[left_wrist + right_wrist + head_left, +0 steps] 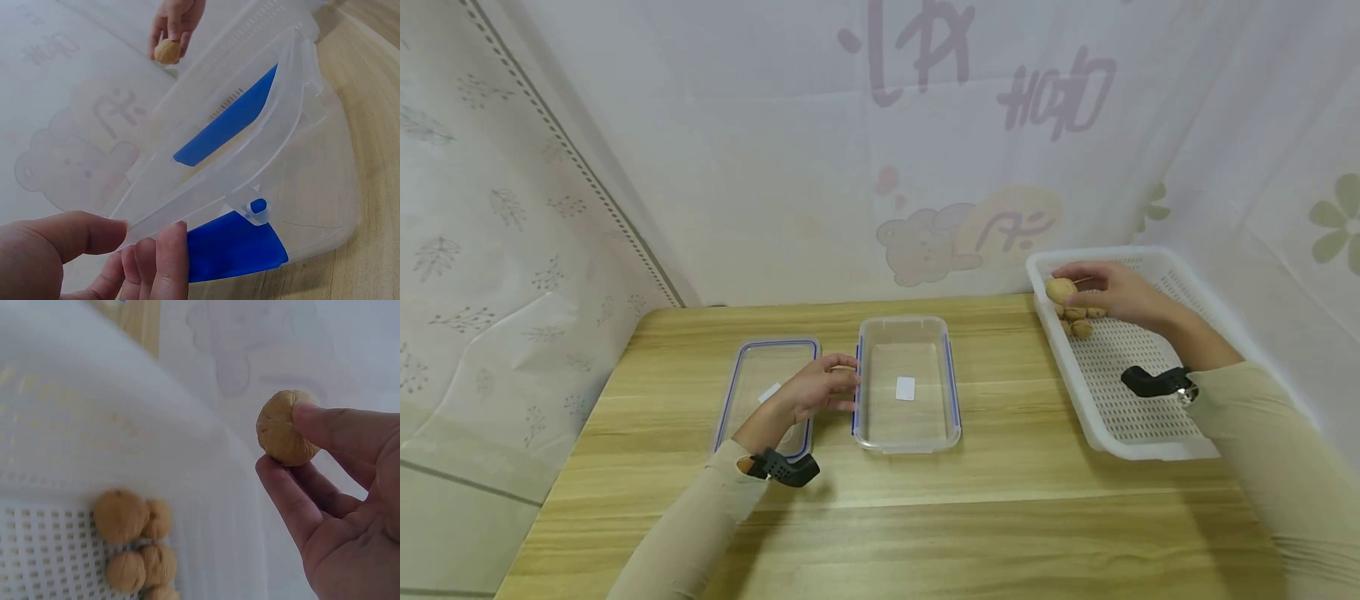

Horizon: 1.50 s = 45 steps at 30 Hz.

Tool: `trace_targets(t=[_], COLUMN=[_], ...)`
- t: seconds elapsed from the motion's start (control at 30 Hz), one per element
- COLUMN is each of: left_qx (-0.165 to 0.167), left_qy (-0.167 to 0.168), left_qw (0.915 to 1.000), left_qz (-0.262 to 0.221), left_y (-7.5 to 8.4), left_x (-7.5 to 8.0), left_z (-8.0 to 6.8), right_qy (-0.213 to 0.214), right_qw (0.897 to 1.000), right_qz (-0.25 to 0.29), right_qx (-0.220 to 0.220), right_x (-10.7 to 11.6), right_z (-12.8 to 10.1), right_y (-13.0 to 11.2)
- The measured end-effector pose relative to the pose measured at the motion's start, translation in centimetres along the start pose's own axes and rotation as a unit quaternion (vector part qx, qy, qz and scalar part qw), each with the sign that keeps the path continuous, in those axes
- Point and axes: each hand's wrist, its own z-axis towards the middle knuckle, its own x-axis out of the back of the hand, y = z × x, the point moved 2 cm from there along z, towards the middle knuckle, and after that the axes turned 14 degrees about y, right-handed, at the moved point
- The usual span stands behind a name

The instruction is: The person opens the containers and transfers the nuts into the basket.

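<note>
My right hand (1112, 292) pinches a walnut (281, 428) between thumb and fingers, above the far left corner of a white perforated basket (1078, 404). Below it, several walnuts (122, 515) lie clustered in that corner. At the left side of a clear plastic box (906, 442), my left hand (812, 387) has its fingers loosely bent. The fingertips (170, 247) are by the box's blue side latch (231, 247), with the thumb apart from them near the rim. Whether they press on the box I cannot tell. The box stands uncovered, with a white square label at its bottom.
A clear lid (760, 358) with a blue seal lies left of the box, partly under my left hand and forearm. Everything stands on a wooden table (887, 533). A printed curtain (760, 167) hangs behind the table, and the basket stands at the right side.
</note>
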Motion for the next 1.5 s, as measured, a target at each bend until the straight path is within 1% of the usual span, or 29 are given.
trace_targets(t=[0.17,0.33,0.47,0.6,0.7,0.93,1.03,1.13,1.4,1.5], left_qx=[-0.002,-0.004,-0.002,0.0,0.001,0.004,0.003,0.004,0.001,0.003], left_qy=[-0.006,-0.006,-0.006,-0.006,-0.006,-0.002,-0.002,-0.002,-0.002,-0.004], left_qw=[1.0,1.0,1.0,1.0,1.0,1.0,1.0,1.0,1.0,1.0], left_qz=[0.002,0.001,0.001,-0.002,-0.003,-0.008,-0.009,-0.006,-0.006,-0.005], left_y=[-0.1,-0.2,-0.2,-0.1,-0.1,-0.1,-0.1,-0.1,-0.2,-0.3], left_x=[0.0,0.1,0.1,0.1,0.1,0.1,0.1,0.1,0.2,0.2], left_z=[0.1,0.1,0.1,0.1,0.2,0.1,0.1,0.1,0.3,0.3], right_qy=[0.011,0.023,0.02,0.008,0.009,0.011,0.009,0.005,0.006,-0.003], right_qw=[1.0,0.999,0.998,0.997,0.994,0.987,0.985,0.985,0.99,0.988], right_qz=[-0.018,-0.039,-0.051,-0.078,-0.106,-0.159,-0.168,-0.17,-0.139,-0.154], right_qx=[-0.008,-0.006,-0.01,-0.026,-0.035,-0.024,-0.021,-0.016,0.014,0.004], right_x=[0.8,1.4,1.9,2.4,2.6,2.5,2.2,1.8,0.6,0.2], right_z=[0.1,0.2,0.0,-0.3,-0.6,-0.4,-0.3,-0.2,0.1,0.1], right_y=[1.9,3.7,5.2,6.6,7.6,9.9,10.5,10.6,11.3,11.2])
